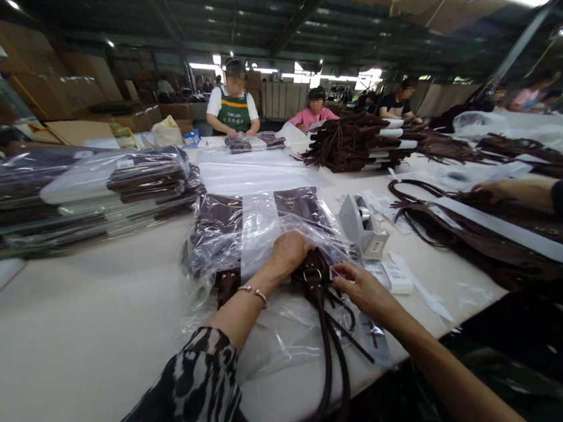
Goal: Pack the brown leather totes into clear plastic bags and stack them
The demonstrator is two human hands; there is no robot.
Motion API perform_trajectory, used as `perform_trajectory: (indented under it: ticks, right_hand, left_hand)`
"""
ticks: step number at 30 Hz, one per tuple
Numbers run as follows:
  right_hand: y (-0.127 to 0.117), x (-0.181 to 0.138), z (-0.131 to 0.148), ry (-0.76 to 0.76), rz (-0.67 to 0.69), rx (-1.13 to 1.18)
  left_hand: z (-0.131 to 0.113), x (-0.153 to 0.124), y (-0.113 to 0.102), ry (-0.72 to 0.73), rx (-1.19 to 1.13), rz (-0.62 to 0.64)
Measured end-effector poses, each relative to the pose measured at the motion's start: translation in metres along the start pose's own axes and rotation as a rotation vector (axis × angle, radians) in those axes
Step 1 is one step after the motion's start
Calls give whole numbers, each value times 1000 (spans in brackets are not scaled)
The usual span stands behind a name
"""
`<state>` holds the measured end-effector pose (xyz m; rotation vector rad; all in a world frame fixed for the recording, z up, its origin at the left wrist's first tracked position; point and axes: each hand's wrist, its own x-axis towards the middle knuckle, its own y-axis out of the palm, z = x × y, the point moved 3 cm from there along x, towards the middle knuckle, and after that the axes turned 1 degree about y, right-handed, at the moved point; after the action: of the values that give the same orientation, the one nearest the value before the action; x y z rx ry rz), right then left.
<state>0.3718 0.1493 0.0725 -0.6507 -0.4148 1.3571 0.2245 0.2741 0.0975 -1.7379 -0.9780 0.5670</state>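
A dark brown leather handbag (216,211) lies on the table in front of me, mostly inside a clear plastic bag (205,252). A white paper band (259,206) runs across its middle. Its long handles (324,341) stick out of the plastic toward me and hang over the table edge. My left hand (290,250) is closed on the plastic near the handle's buckle, its fingertips partly hidden. My right hand (362,286) pinches the plastic's edge just right of the buckle. Loose straps dangle between the handles and my right hand.
A tape dispenser (363,226) stands to the right, beside white labels (394,276). Wrapped bags are piled at left (147,178); unwrapped brown bags (349,140) are stacked behind. A co-worker's hand (516,193) rests on another bag at right. More people work across the table.
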Motion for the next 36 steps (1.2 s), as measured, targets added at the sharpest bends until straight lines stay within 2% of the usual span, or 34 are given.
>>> perform_trajectory:
  ticks: [2, 5, 7, 9, 11, 13, 18, 23, 28, 30, 36]
  right_hand:
    - [0, -1, 1, -14, 11, -12]
    - [1, -1, 3, -57, 10, -17]
    - [2, 0, 4, -67, 13, -5]
    - [5, 3, 3, -43, 24, -3]
    - [8, 5, 3, -26, 22, -19]
    - [9, 6, 4, -41, 8, -38]
    - [10, 2, 12, -73, -27, -31]
    - [12, 7, 15, -62, -39, -107]
    - [20, 17, 14, -94, 43, -165]
    - [24, 19, 11, -63, 113, -60]
    - [32, 10, -1, 291, 316, 631]
  left_hand:
    - [4, -13, -6, -12, 24, 1]
    - [2, -41, -14, 13, 32, -64]
    - [-5, -57, -11, 95, 10, -59]
    - [-14, -67, 0, 202, 2, 9]
    - [-21, -69, 13, 260, 35, 59]
    - [-25, -66, 21, 268, 73, 46]
    - [-22, -61, 25, 242, 90, 13]
    - [-9, -58, 23, 176, -138, 14]
    - [0, -57, 25, 216, -248, 29]
    - [0, -58, 24, 229, -256, 20]
    - [-5, -63, 21, 263, -144, -1]
